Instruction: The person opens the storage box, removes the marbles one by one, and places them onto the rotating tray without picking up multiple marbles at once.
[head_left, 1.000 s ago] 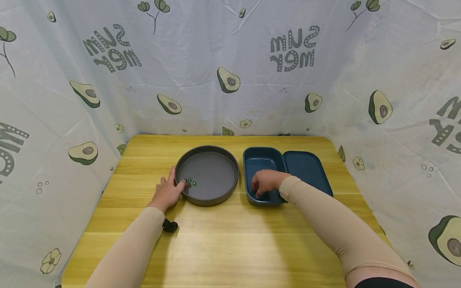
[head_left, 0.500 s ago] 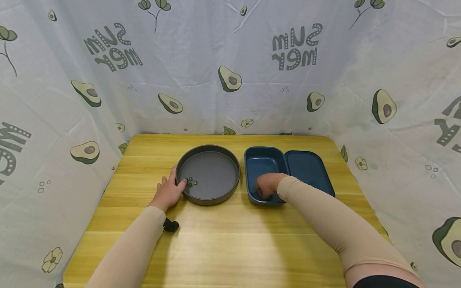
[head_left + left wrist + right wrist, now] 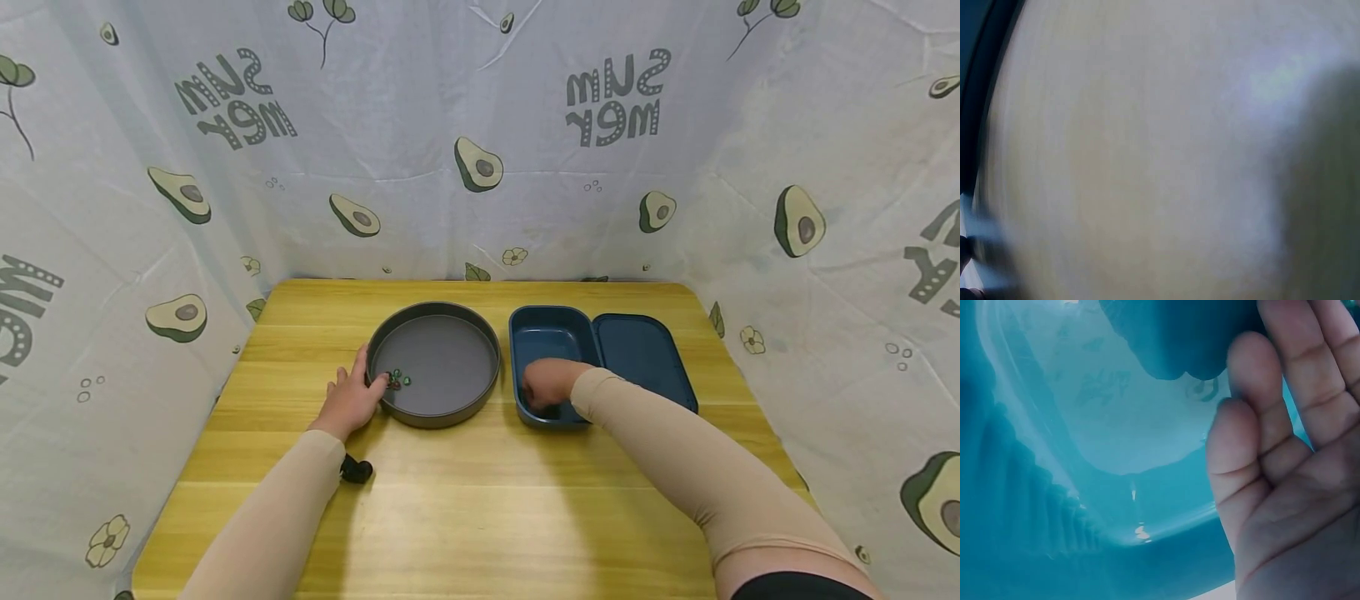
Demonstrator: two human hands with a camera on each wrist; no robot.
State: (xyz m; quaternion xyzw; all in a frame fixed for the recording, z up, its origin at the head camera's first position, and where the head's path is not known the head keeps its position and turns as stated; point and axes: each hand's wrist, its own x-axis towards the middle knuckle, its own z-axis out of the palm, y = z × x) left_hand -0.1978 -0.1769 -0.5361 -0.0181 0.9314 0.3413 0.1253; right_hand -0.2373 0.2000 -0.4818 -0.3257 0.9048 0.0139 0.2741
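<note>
A round, matte grey pan (image 3: 442, 350) touches the spread-fingered left hand (image 3: 348, 403), and a glossy blue box (image 3: 550, 340) surrounds the right hand (image 3: 553, 382), grip unclear.

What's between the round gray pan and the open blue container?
Only a narrow strip of bare tabletop lies between the round gray pan and the blue container, as the head view shows.

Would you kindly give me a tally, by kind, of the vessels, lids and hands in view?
Round grey pan: 1
Blue box: 1
Flat blue lid: 1
Hands: 2, the left hand and the right hand
Total: 5
</note>
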